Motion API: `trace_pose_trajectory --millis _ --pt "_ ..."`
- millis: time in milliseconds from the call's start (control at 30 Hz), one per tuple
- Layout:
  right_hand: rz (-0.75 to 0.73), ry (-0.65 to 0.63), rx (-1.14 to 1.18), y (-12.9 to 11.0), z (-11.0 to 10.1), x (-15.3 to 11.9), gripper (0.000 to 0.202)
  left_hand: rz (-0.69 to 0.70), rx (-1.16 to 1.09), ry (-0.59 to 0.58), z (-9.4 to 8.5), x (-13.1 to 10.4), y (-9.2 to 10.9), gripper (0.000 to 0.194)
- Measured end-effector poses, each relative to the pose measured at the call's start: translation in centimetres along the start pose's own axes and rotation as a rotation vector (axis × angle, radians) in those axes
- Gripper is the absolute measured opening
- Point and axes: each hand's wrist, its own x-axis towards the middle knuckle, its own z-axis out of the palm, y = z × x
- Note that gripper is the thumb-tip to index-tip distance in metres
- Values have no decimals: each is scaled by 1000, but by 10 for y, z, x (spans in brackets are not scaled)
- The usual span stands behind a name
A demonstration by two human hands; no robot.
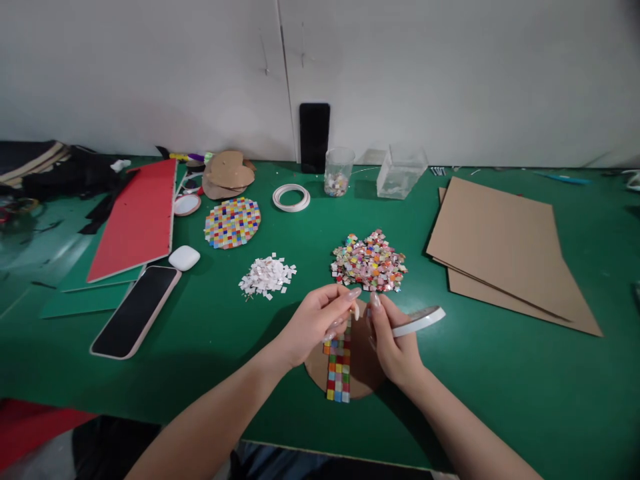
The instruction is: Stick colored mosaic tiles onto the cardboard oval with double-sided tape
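My left hand (320,317) is closed in a pinch on a short curled piece of white tape (357,311). Fingers of my right hand (397,343) are wrapped round a roll of white tape (421,321), its ring sticking out to the right. Both hands hover over a round cardboard disc (367,367), partly hidden by them. A band of coloured mosaic tiles (339,373) runs down the disc, several tiles long. Just beyond my fingertips lies a heap of shiny multicoloured tiles (369,261). Left of that is a small pile of white paper squares (269,275).
On the green table (475,387) stand a tumbler with tiles (339,177) and a clear box (400,175). Another tape roll (291,198) lies near a tiled disc (233,223). Cardboard sheets (500,247) are at right; a phone (136,312) and red board (135,223) at left.
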Motion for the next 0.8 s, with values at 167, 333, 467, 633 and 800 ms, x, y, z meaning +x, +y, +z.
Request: trace_pose_trajectory --millis 167,333,467,633,800 --pt "19 3 14 2 0 -1 31 26 -17 -14 -1 -1 2 27" --pt "69 5 30 4 0 -3 32 118 20 10 -5 -4 11 27" --pt "85 9 37 4 0 -3 33 209 126 44 -12 -6 18 27" --pt "78 -5 34 3 0 -3 33 282 263 166 -23 -5 21 29" --pt "68 -15 13 1 -1 -2 34 374 572 385 -34 -7 30 37"
